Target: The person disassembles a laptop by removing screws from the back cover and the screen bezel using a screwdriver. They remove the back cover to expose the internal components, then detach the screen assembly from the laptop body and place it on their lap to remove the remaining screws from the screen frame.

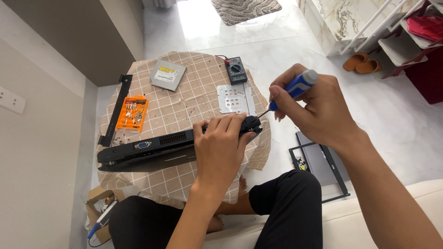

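The left hand [220, 144] clamps the right end of a black laptop base [157, 148], fingers curled over its upper edge, holding it tipped up on its side near the front edge of the small round table [184, 182]. The right hand [310, 105] is closed around 1 screwdriver [295, 87] with a blue and grey handle; its thin shaft slants down-left and the tip meets the laptop's right corner, just past the left fingertips.

The table wears a beige checked cloth. At its left edge sits 1 open orange case [132, 113], its slots filled with small driver bits, too fine to count. Just left of the case 1 long black strip [115, 110] lies along the table's left edge. Loose dark screws are scattered on the cloth between the case and the laptop. Toward the far edge lie 1 silver optical drive [168, 74] and 1 black multimeter [236, 69] with a round dial and red lead. Between the multimeter and the laptop rests 1 perforated silver metal plate [235, 98].

On the floor to the right lie 1 grey laptop lid [314, 159] and 1 black screen bezel [336, 177] over it. By the left knee stands 1 cardboard box [99, 213] holding tools, among them a blue-handled one. Far right, 2 orange slippers [361, 62] sit by a shelf.
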